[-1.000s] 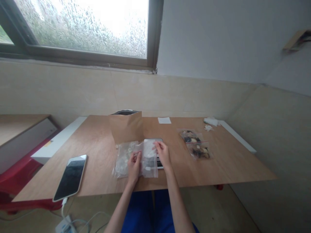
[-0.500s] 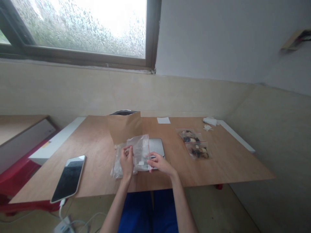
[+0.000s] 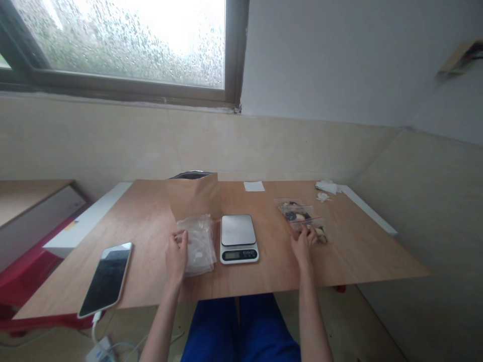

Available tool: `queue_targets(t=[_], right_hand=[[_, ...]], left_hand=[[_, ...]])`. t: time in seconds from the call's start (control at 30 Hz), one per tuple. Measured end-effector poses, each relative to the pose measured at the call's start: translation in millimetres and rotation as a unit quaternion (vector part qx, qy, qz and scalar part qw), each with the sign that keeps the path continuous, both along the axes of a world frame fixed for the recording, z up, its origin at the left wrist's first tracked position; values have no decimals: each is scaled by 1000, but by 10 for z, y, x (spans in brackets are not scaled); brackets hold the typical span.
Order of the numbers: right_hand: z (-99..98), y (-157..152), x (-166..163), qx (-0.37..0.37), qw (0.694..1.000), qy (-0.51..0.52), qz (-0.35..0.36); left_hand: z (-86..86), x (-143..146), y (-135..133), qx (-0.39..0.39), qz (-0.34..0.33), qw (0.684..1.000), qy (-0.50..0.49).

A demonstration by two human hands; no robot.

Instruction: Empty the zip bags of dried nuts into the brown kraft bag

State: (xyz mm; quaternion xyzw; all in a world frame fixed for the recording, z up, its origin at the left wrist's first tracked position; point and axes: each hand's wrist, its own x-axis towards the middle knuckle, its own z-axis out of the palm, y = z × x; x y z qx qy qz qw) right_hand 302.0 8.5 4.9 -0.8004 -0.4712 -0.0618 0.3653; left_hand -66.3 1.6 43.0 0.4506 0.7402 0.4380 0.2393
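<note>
On the light brown wooden tabletop [image 3: 151, 221], the left hand [image 3: 177, 254] rests with loose, half-open fingers against the left edge of a pile of empty clear plastic zip bags [image 3: 198, 242], touching it but not clenching it. The right hand [image 3: 303, 245] lies with its fingertips on the near end of the filled clear zip bags with dark contents [image 3: 302, 219], on the right part of the table; whether it pinches them I cannot tell. Between both hands stands a small silver digital kitchen scale [image 3: 238, 237], just beside the empty bags, and a black smartphone [image 3: 106, 278] lies near the front left edge.

Rain-streaked window [image 3: 124, 40] above beige tiled wall [image 3: 264, 146]
</note>
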Motion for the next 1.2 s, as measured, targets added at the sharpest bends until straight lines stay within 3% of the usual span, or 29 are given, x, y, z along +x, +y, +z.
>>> queue_targets(t=[0.13,0.23,0.4,0.57,0.63,0.73,0.8,1.0,1.1,1.2], right_hand=[[-16,-69,113,-55,996,-53,-49],[20,-95,133,-62,994,-56,-76],[92,-89,204,-85,989,-55,-111],[135,-100,258,-97,983,-53,-145],[148,-118,270,-81,987,-38,-135],[196,-159,277,-41,990,-1,-136],[270,-194,268,-2,987,29,-155],[676,-318,63,210,962,102,-139],[837,-339,-199,240,959,119,-88],[884,-314,-536,226,967,117,21]], left_hand=[[42,62,-45,-33,6,996,84],[37,123,-75,-3,28,991,127],[-112,149,-75,52,56,970,232],[-89,247,-88,41,123,949,289],[-16,340,-115,67,107,950,286],[64,511,-154,122,14,957,261],[54,607,-167,108,-27,959,261],[-276,627,-151,-2,-46,946,320],[-421,573,-147,-33,-67,938,339],[-456,554,-136,-41,-87,933,347]])
